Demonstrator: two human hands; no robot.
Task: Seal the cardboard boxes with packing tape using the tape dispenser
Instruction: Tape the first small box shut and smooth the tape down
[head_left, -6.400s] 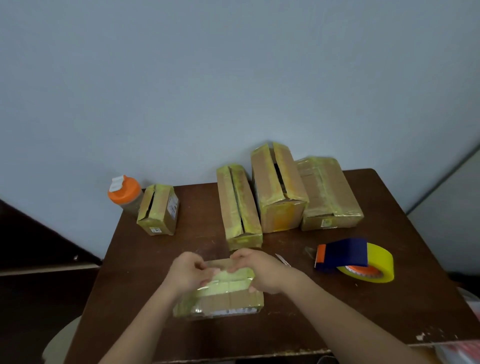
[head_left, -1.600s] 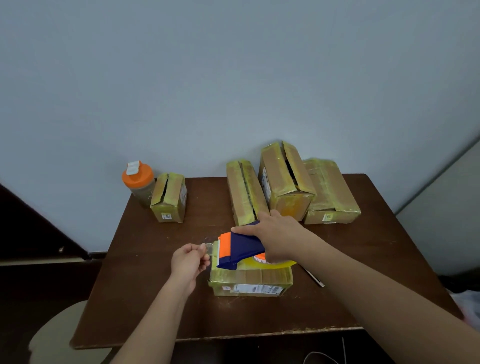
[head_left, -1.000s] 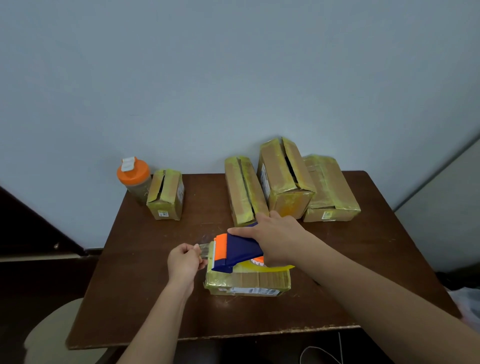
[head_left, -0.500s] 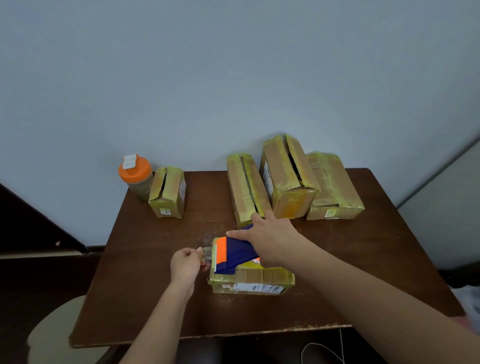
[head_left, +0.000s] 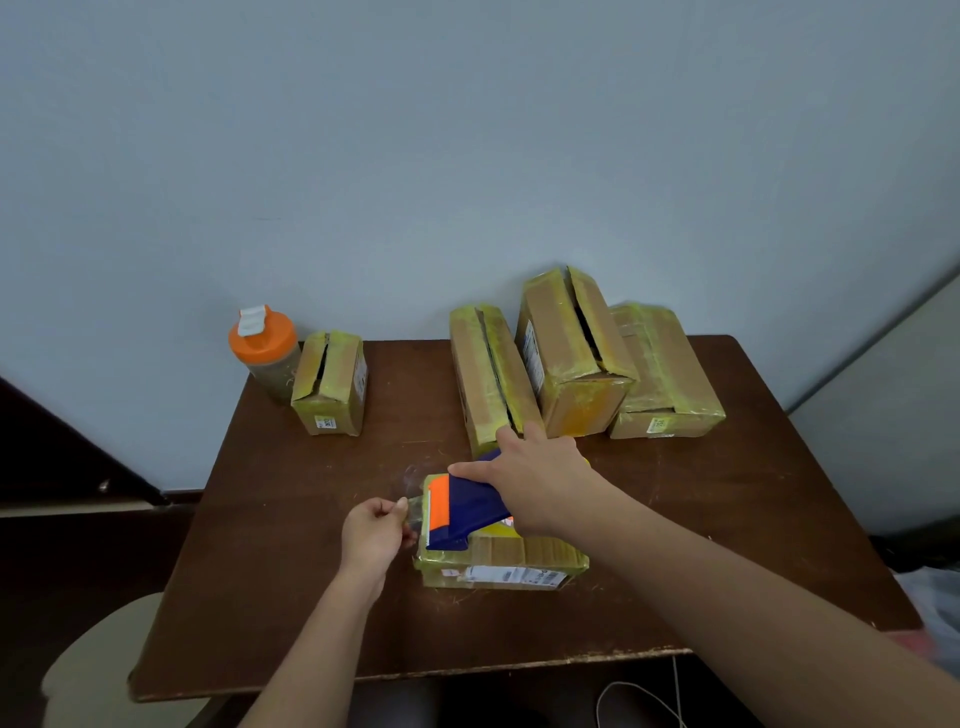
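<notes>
Item: low, flat cardboard box wrapped in yellowish tape, lying near the 6 o'clock edge of the dark brown wooden counter, its long axis running 9 to 3 o'clock.

On it: blue and orange tape dispenser with a yellow roll, resting on the box top at its 9 o'clock end, cutter edge facing 9 o'clock.

Right hand: I have its grip clamped over the dispenser body from the 3 o'clock side.

Left hand: just beside the box at 9 o'clock, its grip pinching the clear free end of tape drawn off the cutter.

Governing relation: the box's whole length lies toward 3 o'clock from the pinched end, so I judge the dispenser must travel that way along the long axis while the left hand anchors the tape.
</notes>
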